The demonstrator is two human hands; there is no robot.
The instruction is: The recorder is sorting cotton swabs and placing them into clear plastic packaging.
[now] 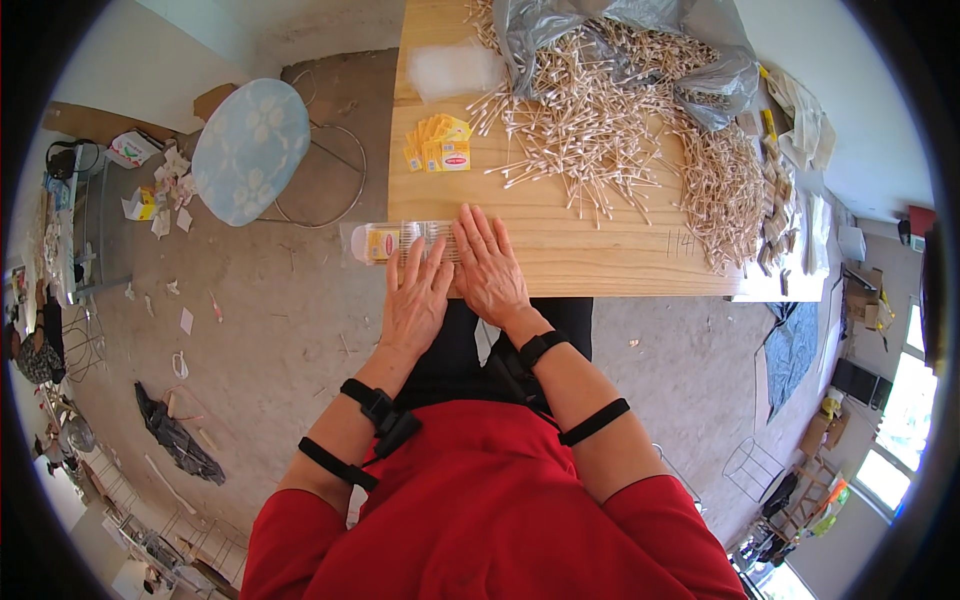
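A clear plastic packet (384, 244) of cotton swabs with a yellow card in it lies along the near left edge of the wooden table, its left end jutting past the edge. My left hand (416, 305) rests its outstretched fingertips on the packet's near side. Flat beside it, my right hand (488, 266) lies at the packet's right end with its fingers straight and close together; what is under that palm is hidden. Several yellow cards (440, 145) are fanned out just beyond the packet. A large heap of loose cotton swabs (585, 130) spreads over the far and right part of the table.
A grey plastic bag (720, 95) sits over the heap's far side. Near the far left corner lies a stack of clear plastic bags (455, 70). The bare wooden tabletop (590, 255) shows to my right. Left of the table stands a round stool (250, 150).
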